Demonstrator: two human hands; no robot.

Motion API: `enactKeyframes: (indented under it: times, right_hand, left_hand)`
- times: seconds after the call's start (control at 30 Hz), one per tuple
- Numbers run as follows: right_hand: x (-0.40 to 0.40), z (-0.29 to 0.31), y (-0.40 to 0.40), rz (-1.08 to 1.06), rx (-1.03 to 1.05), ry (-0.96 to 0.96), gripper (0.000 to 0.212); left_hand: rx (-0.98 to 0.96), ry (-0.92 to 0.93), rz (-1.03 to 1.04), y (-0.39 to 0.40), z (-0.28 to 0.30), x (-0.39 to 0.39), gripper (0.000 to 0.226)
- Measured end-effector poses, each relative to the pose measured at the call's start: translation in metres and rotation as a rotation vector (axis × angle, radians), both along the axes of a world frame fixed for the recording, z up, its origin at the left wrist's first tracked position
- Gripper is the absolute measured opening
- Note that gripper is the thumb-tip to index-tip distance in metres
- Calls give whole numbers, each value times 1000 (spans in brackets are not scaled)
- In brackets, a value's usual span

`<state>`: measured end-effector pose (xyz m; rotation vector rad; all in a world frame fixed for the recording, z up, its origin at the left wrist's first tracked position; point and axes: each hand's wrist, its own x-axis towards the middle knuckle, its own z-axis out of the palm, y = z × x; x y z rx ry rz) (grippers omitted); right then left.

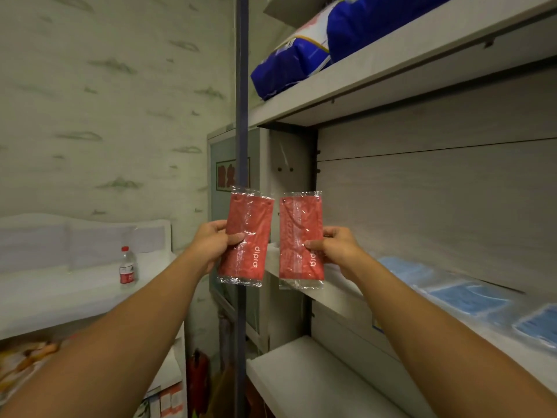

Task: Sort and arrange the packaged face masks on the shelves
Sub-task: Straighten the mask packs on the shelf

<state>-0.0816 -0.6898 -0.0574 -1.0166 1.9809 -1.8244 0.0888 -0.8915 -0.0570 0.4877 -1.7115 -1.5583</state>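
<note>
1. Left hand (pixel 214 243): pinches the left red mask packet (pixel 245 236), upright, in front of the middle shelf (pixel 340 300).
2. Right hand (pixel 337 250): pinches the right red mask packet (pixel 301 239), upright, just beside the first, apart.
3. Blue mask packets (pixel 470 297): lying flat on the middle shelf.
4. Blue bag (pixel 304 55): on the shelf above.

The red mask packet on the left (pixel 245 238) carries the white word "dipra", running sideways along its lower right part. The red mask packet on the right (pixel 301 239) bears the same white lettering, partly hidden under a thumb, so only its end can be read. The sign (pixel 229 175) behind the blue post shows red characters too blurred to read. The print on the water bottle's red label (pixel 126 274) is also illegible.
</note>
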Motion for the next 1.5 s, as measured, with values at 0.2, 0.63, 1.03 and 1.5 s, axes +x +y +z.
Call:
enactKeyframes:
  times: [0.2, 0.63, 1.03, 1.5]
  right_hand:
    - [7, 3, -58, -48, -7, 1, 19]
    - [-2, -5, -132, -234, -59, -21, 15]
    - [-50, 13, -134, -375, -44, 32, 19]
    - [-133, 48, -119, -497, -128, 56, 25]
  left_hand:
    - [-16, -17, -43, -59, 3, -6, 30]
    - [-5, -42, -150, -158, -14, -28, 23]
    - [-7, 13, -266, -181, -7, -102, 23]
    - [-64, -22, -417, -170, 25, -220, 27]
